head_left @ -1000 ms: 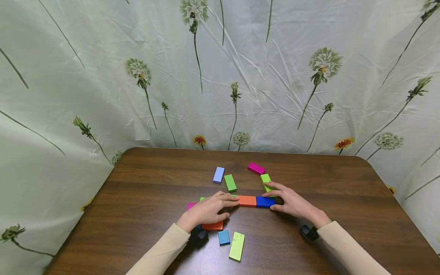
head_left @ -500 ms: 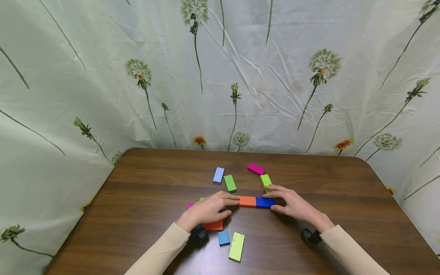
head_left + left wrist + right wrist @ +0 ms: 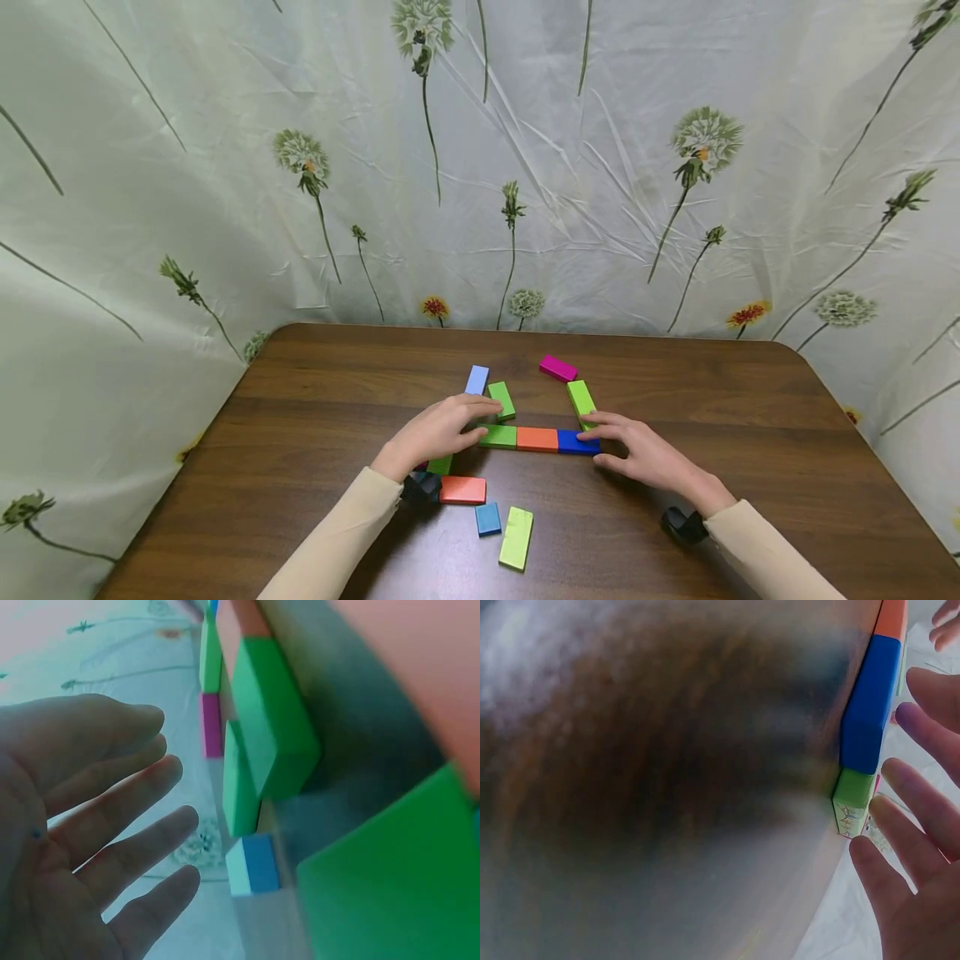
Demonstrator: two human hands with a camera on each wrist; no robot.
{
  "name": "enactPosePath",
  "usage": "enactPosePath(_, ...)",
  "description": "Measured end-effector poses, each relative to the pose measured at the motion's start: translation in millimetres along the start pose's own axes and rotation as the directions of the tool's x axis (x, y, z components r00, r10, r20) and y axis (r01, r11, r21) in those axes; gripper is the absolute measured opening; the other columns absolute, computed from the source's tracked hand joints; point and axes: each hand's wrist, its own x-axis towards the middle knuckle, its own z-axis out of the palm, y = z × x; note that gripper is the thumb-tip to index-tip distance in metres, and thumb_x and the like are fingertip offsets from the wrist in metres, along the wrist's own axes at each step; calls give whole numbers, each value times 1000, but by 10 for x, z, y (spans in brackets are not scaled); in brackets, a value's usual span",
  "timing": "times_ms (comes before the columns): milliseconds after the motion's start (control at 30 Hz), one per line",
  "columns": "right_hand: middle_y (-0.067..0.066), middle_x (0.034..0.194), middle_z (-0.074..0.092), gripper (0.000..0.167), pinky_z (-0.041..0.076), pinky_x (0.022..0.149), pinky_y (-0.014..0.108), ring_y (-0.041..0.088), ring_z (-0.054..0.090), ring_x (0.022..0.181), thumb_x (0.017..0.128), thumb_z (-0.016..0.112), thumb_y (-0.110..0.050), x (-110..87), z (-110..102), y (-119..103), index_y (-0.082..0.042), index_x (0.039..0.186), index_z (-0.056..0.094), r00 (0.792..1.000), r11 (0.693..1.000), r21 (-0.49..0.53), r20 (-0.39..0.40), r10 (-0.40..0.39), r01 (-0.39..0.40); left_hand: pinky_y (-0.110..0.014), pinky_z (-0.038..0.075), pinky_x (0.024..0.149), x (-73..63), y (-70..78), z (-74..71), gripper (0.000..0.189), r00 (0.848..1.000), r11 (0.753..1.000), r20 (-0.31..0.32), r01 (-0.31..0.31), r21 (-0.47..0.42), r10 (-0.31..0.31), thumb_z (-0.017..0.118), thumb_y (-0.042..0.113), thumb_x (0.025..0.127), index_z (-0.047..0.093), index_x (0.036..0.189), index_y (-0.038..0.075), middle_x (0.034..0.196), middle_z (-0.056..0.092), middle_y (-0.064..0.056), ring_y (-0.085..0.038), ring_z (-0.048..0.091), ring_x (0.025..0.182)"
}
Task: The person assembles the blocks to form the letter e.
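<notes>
A green block (image 3: 498, 437), an orange block (image 3: 537, 439) and a blue block (image 3: 573, 442) lie end to end in a straight row. My left hand (image 3: 441, 431) hovers by the row's left end, fingers extended and holding nothing. Its fingertips overlap another green block (image 3: 500, 397) in the head view; the left wrist view shows the fingers (image 3: 142, 780) apart from the blocks. At the right end, my right hand (image 3: 643, 454) has loosely spread fingers beside the blue block. A lime block (image 3: 581, 398) slants behind that end. Whether the right fingertips touch either block, I cannot tell.
A light blue block (image 3: 477, 379) and a magenta block (image 3: 558, 368) lie farther back. Nearer me are a red block (image 3: 462, 490), a small blue block (image 3: 488, 519) and a yellow-green block (image 3: 517, 539). A green block (image 3: 440, 465) is partly hidden beneath my left wrist.
My left hand has lifted off the row and shifted left and back, uncovering the row's green block and the red block. The right hand has eased slightly down; the row stays put.
</notes>
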Motion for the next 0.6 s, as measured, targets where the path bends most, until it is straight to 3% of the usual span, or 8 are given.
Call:
enactPosePath(300,15,133,53,29,41,93,55,39,48,122,90,68,-19,-17,14,-1,-10,117,69,1000,1000,20,11,7,-8,-36,45,96,183,-183,-80,36,999,1000,-32,-19,-22,18,65,7,91,62,126,3,127,60,-9,-23,54,119)
enactPosePath(600,14,133,53,29,41,94,55,38,47,123,90,68,-20,-24,21,19,-11,118,69,1000,999,38,21,22,-23,-30,48,90,386,-296,-53,36,998,997,-4,-68,-26,67,69,0,86,64,122,1,121,64,-8,-20,59,112)
